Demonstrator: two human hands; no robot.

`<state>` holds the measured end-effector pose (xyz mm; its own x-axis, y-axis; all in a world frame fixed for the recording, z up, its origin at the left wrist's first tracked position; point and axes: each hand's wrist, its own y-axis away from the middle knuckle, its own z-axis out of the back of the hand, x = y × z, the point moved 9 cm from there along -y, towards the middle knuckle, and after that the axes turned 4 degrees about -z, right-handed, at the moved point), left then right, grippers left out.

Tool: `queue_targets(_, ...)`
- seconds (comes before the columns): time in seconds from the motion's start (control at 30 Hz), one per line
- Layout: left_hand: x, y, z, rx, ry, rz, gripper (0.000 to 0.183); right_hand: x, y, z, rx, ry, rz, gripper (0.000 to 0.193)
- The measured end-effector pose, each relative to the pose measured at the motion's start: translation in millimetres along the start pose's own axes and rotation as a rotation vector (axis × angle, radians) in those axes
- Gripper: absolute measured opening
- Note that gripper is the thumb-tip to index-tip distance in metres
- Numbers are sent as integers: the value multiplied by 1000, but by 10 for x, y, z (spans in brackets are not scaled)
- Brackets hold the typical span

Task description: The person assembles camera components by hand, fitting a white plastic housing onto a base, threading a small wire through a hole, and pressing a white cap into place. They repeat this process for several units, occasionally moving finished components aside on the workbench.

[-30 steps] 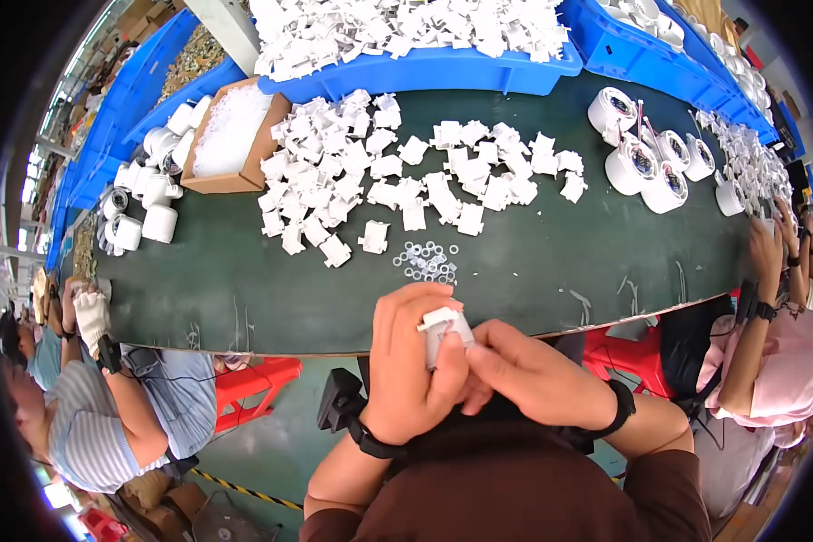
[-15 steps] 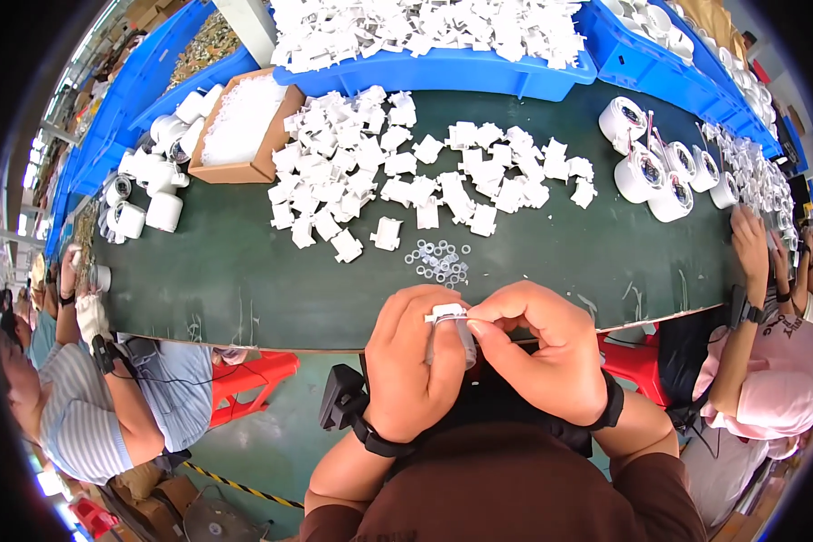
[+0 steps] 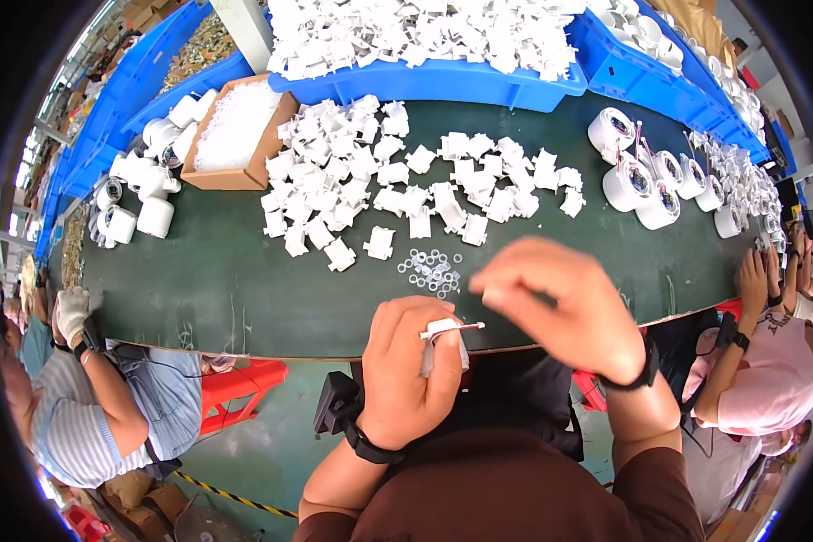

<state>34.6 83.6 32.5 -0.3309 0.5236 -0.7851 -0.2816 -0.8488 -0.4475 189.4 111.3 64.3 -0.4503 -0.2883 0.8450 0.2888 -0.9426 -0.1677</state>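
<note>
**One hand (image 3: 406, 370) clamped, one a blur: loose lead (image 3: 468, 326) in the open!**

And here's the left hand, thumb and fingers pinching a white plastic piece (image 3: 438, 331) right by the near edge of the surface (image 3: 334, 312)! Out of its top pokes that thin lead, pointing right, its free end touched by nobody. That's a weak spot, I'd say: a careless brush from a passing finger could bend it or tug it loose.

Now the right hand (image 3: 569, 307), up and to the right, fingers curled, thumb and forefinger drawn near each other, well apart from the piece. Is anything between those fingertips? Motion blur, folks; I cannot tell!

Just beside those fingertips sits a cluster of little clear rings (image 3: 431, 273), loose on the surface. A low sweep of the wrist could scatter them, and rings that small look ready to roll. Beyond them sprawls a heap of white plastic parts (image 3: 325, 181), uncontained on this side of the blue bin (image 3: 425, 86).

And the grip itself? Squeeze too lightly and the piece could twist under the thumb; so close to the edge, a slip might send it to the floor!
</note>
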Motion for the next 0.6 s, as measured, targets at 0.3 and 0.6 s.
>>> queue_targets(0.3,39,4,-1,-3,30,36,13,-252,-214,-167,-36,688,264,35)
queue_targets(0.6,47,25,-80,10,182,-14,11,-401,236,-302,1,-609,-349,36)
